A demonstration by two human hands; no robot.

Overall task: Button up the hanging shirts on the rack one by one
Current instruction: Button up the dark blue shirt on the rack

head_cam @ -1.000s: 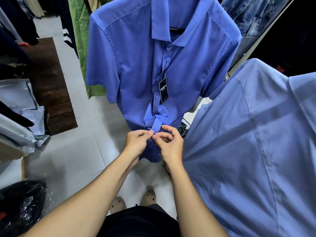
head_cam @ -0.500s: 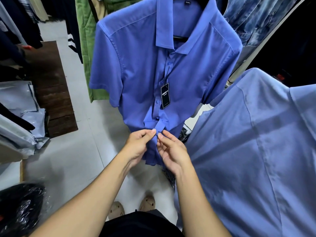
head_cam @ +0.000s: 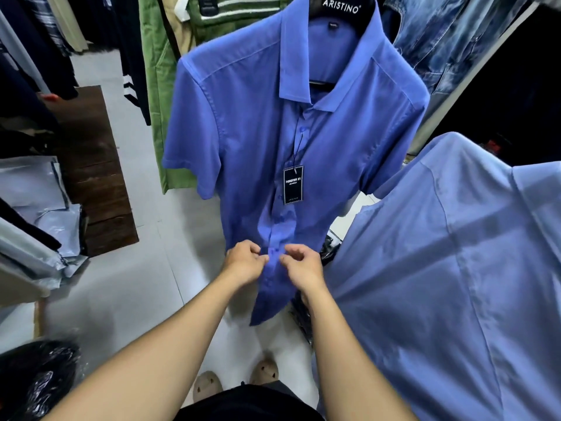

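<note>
While the blue shirt hangs on its black hanger straight ahead, the left hand and right hand sit curled at either side of its lower placket, fingertips pinched narrow; whether they actually grip cloth I cannot tell.

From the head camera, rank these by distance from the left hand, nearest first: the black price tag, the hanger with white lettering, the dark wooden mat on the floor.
Measured from the left hand:
1. Black price tag, just above the hand, hanging on the blue shirt's placket.
2. Dark wooden mat, on the floor to the left.
3. Hanger, at the top inside the collar.
</note>
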